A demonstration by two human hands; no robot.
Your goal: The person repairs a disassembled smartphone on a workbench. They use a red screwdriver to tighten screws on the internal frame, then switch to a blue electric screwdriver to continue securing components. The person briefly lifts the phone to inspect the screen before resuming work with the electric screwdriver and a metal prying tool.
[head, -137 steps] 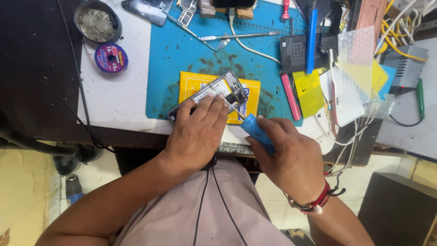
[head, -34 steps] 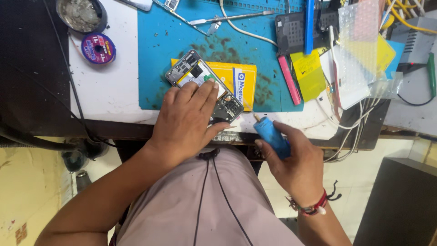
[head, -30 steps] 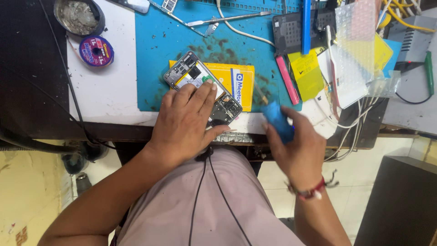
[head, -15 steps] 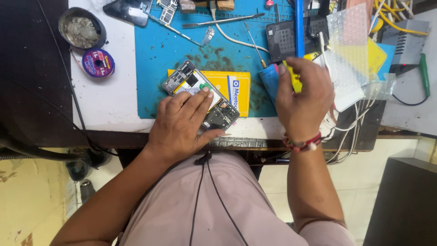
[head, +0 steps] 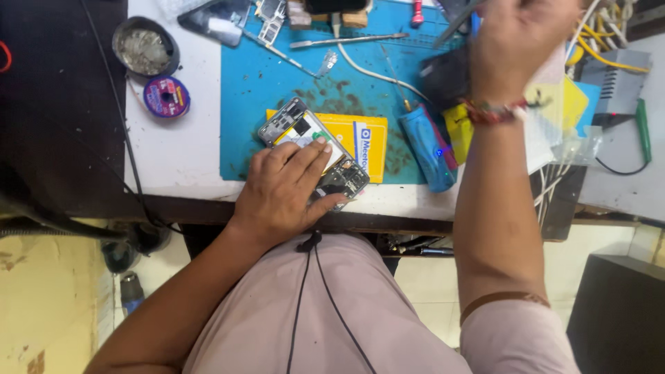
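Note:
My left hand (head: pixel 284 188) lies flat on an opened phone (head: pixel 299 130), pinning its near end to a yellow pad (head: pixel 367 142) on the blue work mat (head: pixel 277 83). The phone's back is off and its boards show. A blue electric screwdriver (head: pixel 426 149) lies loose on the mat, right of the pad. My right hand (head: pixel 523 38) is stretched to the far side of the bench with its fingers curled; a thin grey tool (head: pixel 454 26) sticks out from it to the left.
A round metal tin (head: pixel 145 52) and a purple spool (head: pixel 166 95) sit far left on the white bench. Metal tweezers (head: pixel 346 41), phone parts (head: pixel 270 14), a black box (head: pixel 443 73), yellow notes (head: pixel 571 104), a grey unit (head: pixel 613 69) and cables crowd the back and right.
My right hand carried the blue screwdriver from the bench's near edge onto the mat, let it go, and reached to the far side. My left hand stayed on the phone.

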